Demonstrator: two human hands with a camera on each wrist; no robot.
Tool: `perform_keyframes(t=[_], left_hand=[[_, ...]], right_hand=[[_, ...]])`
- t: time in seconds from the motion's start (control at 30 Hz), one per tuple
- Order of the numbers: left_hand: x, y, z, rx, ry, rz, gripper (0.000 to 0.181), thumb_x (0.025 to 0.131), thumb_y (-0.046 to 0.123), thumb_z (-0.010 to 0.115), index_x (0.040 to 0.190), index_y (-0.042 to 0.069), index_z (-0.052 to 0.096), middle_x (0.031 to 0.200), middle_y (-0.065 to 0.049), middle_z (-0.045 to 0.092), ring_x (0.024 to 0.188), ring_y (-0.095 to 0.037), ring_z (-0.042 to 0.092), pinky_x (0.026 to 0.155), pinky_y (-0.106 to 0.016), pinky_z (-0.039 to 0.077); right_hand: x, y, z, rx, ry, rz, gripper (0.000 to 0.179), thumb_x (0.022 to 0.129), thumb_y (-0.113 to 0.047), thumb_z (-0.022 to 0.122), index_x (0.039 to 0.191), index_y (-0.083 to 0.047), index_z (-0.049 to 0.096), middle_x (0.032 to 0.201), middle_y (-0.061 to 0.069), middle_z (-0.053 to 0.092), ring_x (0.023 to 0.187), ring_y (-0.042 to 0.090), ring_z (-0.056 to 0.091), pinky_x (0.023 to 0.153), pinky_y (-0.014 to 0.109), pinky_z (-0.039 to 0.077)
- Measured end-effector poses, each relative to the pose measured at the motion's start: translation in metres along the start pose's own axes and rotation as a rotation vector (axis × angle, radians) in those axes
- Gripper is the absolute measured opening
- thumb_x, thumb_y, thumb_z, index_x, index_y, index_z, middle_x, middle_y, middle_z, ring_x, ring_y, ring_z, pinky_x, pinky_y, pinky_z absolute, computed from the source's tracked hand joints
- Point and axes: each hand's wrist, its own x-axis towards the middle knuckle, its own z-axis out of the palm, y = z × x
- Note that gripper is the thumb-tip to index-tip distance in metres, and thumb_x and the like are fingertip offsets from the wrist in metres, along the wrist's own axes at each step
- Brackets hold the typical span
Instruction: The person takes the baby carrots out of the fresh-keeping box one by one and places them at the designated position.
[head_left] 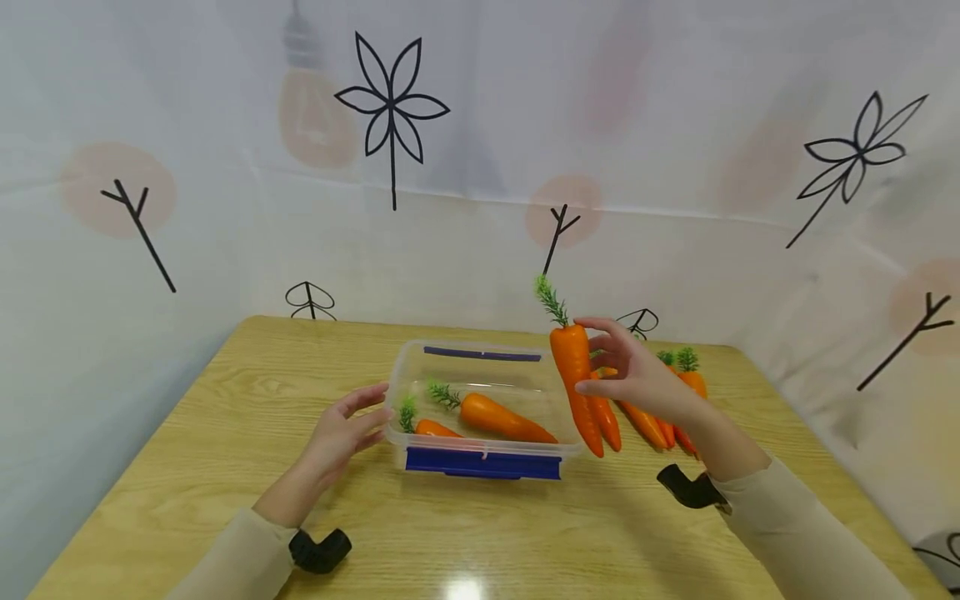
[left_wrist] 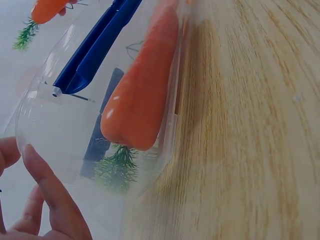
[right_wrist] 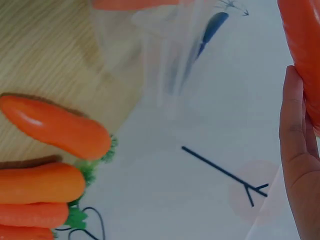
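Observation:
My right hand (head_left: 637, 371) grips a toy carrot (head_left: 572, 358) between thumb and fingers. The carrot hangs tilted at the right end of a clear plastic box (head_left: 480, 446), green top up and tip down. My left hand (head_left: 341, 433) touches the box's left end with its fingertips, the fingers fairly straight. Inside the box lie a large carrot (head_left: 502, 418) and, along the near wall, another carrot (head_left: 437, 428). The left wrist view shows that near carrot (left_wrist: 142, 95) through the wall, beside my fingers (left_wrist: 42, 172).
Several more carrots (right_wrist: 40, 185) lie on the wooden table (head_left: 285, 392) to the right of the box, partly behind my right hand in the head view. Blue latches (head_left: 483, 462) run along the box's long sides. A patterned white cloth (head_left: 480, 267) hangs behind the table.

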Motion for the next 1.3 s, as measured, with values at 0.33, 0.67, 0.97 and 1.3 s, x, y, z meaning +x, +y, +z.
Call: perform_keyframes(t=[0.33,0.67,0.97,1.3], left_hand=[[0.002,-0.002,-0.001,-0.002,0.002,-0.003,0.050,0.087,0.010,0.066,0.134,0.003,0.048,0.130,-0.012,0.043,0.092,-0.011,0.057,0.077,-0.027,0.051],[0.001,0.003,-0.001,-0.008,-0.003,-0.015,0.051,0.087,0.010,0.066,0.134,0.003,0.048,0.130,-0.012,0.043,0.093,-0.011,0.057,0.077,-0.027,0.051],[0.001,0.004,-0.002,-0.004,-0.005,-0.013,0.051,0.087,0.010,0.066,0.134,0.004,0.048,0.131,-0.012,0.042,0.093,-0.012,0.057,0.077,-0.027,0.051],[0.001,0.003,-0.002,0.000,-0.005,-0.010,0.051,0.087,0.011,0.066,0.134,0.004,0.048,0.130,-0.012,0.042,0.093,-0.012,0.057,0.077,-0.026,0.051]], right_hand=[[-0.027,0.034,-0.005,-0.001,0.055,0.053,0.076,0.084,-0.008,0.069,0.144,-0.010,0.023,0.126,0.022,0.043,0.098,0.026,0.053,0.076,0.033,0.053],[-0.051,0.059,-0.003,0.011,0.079,0.109,0.074,0.084,-0.007,0.069,0.143,-0.006,0.024,0.117,0.023,0.045,0.093,0.024,0.054,0.070,0.035,0.053],[-0.071,0.074,-0.002,0.034,0.096,0.180,0.072,0.085,-0.008,0.069,0.142,-0.005,0.024,0.115,0.023,0.041,0.089,0.023,0.053,0.068,0.036,0.054],[-0.087,0.095,-0.005,0.025,0.107,0.267,0.071,0.085,-0.012,0.069,0.141,-0.006,0.025,0.120,0.026,0.040,0.095,0.024,0.053,0.069,0.037,0.054]])
